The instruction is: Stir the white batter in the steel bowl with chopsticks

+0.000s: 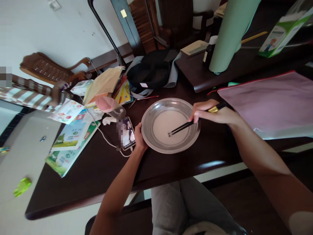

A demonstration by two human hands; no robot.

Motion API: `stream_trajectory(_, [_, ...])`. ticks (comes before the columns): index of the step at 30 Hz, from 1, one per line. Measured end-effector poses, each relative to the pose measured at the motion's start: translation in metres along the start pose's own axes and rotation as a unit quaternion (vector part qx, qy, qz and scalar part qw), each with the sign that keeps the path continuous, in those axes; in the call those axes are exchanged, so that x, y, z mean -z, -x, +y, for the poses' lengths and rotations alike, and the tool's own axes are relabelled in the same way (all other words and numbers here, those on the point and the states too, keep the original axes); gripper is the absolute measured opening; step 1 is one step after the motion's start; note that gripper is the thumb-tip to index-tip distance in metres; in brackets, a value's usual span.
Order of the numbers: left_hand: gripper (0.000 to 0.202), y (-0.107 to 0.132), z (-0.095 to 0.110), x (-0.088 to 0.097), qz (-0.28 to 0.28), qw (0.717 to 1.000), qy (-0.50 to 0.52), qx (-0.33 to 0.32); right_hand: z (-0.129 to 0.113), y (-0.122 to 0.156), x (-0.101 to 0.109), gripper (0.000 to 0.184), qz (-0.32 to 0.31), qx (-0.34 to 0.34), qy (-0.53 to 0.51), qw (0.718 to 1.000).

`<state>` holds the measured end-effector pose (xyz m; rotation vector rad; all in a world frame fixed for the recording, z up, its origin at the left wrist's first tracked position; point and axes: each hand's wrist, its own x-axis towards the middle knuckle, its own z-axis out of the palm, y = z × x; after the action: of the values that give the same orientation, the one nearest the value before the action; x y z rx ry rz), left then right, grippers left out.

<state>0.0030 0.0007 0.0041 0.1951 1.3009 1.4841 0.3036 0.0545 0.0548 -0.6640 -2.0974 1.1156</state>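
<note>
A wide metal bowl holding a milky white liquid stands on the dark table in front of me. My left hand grips the bowl's left rim, thumb on top and the other fingers hidden beneath. In my right hand is a pair of black chopsticks with gold bands near the upper ends. Their tips reach into the liquid near the bowl's middle. Just left of my left hand lies a phone with a lit screen and a white cable plugged in.
Booklets, papers and a pink fan-like object lie to the left. A black bag sits behind the bowl. On the right are a pink zip pouch and a raised surface with a green cylinder. Someone's striped sleeve shows at far left.
</note>
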Motion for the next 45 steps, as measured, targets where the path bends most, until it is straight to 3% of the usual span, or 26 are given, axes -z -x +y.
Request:
stream_trajectory(3, [0.022,0.000,0.000,0.000,0.000,1.000,-0.005,0.001,0.003,-0.004,-0.006,0.032,-0.015,0.007,0.033,0.999])
stream_trajectory(8, [0.021,-0.001,-0.001,0.000,-0.004,1.000,-0.005,-0.009,0.001,0.001,0.005,0.038,0.095,-0.027,0.032,0.995])
stream_trajectory(11, [0.023,-0.001,-0.001,0.001,-0.009,1.000,-0.012,-0.005,0.000,0.002,0.005,0.044,0.058,-0.023,-0.010,0.998])
stream_trajectory(15, [0.024,-0.001,-0.001,0.001,-0.005,1.000,-0.013,-0.010,0.003,-0.004,-0.005,0.032,-0.018,-0.008,0.015,1.000])
stream_trajectory(21, [0.025,-0.003,-0.002,0.002,-0.011,1.000,-0.010,-0.013,-0.001,0.001,0.005,0.037,0.094,-0.035,0.047,0.994])
stream_trajectory(24, [0.026,-0.003,-0.003,0.003,-0.011,1.000,-0.008,-0.014,-0.003,0.002,0.004,0.039,0.056,-0.028,0.009,0.998])
stream_trajectory(28, [0.025,-0.003,-0.002,0.003,-0.017,1.000,-0.010,-0.010,0.001,-0.004,-0.006,0.028,-0.017,-0.003,0.033,0.999])
stream_trajectory(34, [0.024,0.001,0.000,0.000,-0.008,1.000,-0.006,0.000,0.001,0.002,0.005,0.036,0.086,-0.030,0.032,0.995])
stream_trajectory(40, [0.024,-0.001,0.000,0.001,-0.006,1.000,-0.008,-0.001,0.000,-0.003,-0.004,0.034,-0.013,-0.013,0.015,1.000])
stream_trajectory(45, [0.023,-0.001,-0.001,0.000,-0.013,1.000,-0.002,0.009,0.000,-0.001,0.001,0.034,0.065,-0.030,0.051,0.996])
